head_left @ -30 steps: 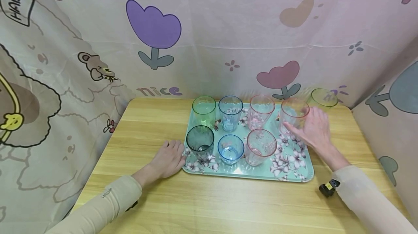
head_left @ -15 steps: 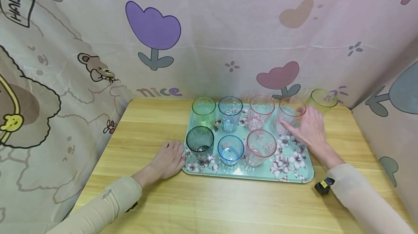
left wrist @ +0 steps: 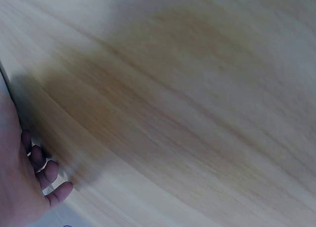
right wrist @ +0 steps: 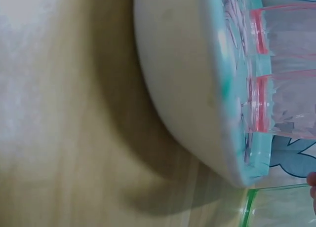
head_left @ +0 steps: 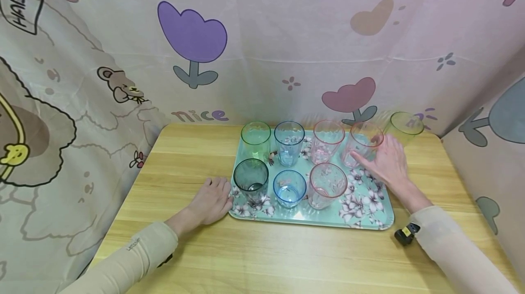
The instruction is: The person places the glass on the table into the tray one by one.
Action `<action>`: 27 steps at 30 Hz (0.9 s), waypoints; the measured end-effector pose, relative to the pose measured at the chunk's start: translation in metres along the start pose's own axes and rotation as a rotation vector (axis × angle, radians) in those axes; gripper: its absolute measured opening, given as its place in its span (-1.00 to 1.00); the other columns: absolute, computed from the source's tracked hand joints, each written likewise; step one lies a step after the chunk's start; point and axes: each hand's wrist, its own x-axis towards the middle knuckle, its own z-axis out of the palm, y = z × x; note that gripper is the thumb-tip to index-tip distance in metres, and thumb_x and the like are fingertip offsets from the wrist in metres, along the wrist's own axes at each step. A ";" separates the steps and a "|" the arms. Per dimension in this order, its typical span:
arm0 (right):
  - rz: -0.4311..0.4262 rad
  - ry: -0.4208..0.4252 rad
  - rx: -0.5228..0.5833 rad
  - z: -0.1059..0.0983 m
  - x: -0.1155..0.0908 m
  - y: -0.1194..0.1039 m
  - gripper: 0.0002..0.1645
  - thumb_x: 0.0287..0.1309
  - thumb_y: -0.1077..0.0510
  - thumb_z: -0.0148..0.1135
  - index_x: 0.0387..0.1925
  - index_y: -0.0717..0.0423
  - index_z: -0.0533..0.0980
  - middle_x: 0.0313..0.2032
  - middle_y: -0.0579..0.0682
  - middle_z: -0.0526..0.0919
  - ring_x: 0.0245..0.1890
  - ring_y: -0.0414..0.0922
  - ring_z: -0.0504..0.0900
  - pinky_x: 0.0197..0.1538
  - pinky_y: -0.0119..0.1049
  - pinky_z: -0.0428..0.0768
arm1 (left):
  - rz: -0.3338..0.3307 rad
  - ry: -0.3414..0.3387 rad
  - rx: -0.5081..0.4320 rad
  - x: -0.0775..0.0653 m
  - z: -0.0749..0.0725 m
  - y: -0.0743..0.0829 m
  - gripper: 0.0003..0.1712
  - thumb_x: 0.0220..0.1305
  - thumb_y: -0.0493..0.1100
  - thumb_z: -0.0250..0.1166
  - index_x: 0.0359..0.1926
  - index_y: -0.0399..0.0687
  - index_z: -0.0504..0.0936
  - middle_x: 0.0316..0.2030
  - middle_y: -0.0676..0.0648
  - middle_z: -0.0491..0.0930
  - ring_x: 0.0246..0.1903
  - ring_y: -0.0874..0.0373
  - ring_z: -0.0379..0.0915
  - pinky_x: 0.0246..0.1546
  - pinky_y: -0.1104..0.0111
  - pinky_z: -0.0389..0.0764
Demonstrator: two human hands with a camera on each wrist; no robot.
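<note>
My right hand (head_left: 391, 162) grips a clear glass with an orange-pink rim (head_left: 362, 144) standing at the tray's back right. The thumb lies along its front, and fingertips show through its far side. In the right wrist view, a clear glass with a pink base (right wrist: 291, 106) stands on the tray; two fingertips (right wrist: 312, 185) peek in at the edge. My left hand (head_left: 211, 200) rests on the table, loosely bent, its thumb side right at the left edge of the mint floral tray (head_left: 311, 221). The left wrist view shows those fingers (left wrist: 48, 175) close over the wood.
Across the tray stand a green glass (head_left: 256, 141), a tall blue one (head_left: 289, 146), a pink-rimmed one (head_left: 328, 141), a dark grey one (head_left: 251, 177), a short blue one (head_left: 289, 191) and another pink-rimmed one (head_left: 326, 189). A yellow-green glass (head_left: 404, 125) stands beyond the right hand, before the curtain (head_left: 266, 34).
My right hand and the orange-pink-rimmed glass have shifted slightly to the left, mostly during the first half second. The left hand and the other glasses have stayed put.
</note>
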 end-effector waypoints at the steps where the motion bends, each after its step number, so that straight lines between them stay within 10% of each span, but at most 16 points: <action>1: 0.001 -0.007 -0.001 0.000 0.000 0.000 -0.09 0.12 -0.46 0.35 -0.02 0.30 0.42 -0.18 0.23 0.45 -0.17 0.20 0.41 0.07 0.15 0.39 | 0.000 0.000 0.001 0.000 0.000 0.000 -0.68 0.49 0.03 0.08 -0.32 -0.08 0.29 -0.36 -0.04 0.27 -0.31 0.03 0.24 -0.22 0.22 0.25; 27: 0.035 -0.093 -0.067 -0.038 -0.016 0.019 0.20 0.10 -0.52 0.37 0.28 0.45 0.35 -0.02 0.38 0.51 -0.09 0.26 0.48 -0.05 0.21 0.49 | 0.003 0.019 -0.005 0.001 0.002 -0.001 -0.69 0.48 0.02 0.08 -0.31 -0.08 0.28 -0.36 -0.04 0.25 -0.33 0.05 0.20 -0.24 0.24 0.24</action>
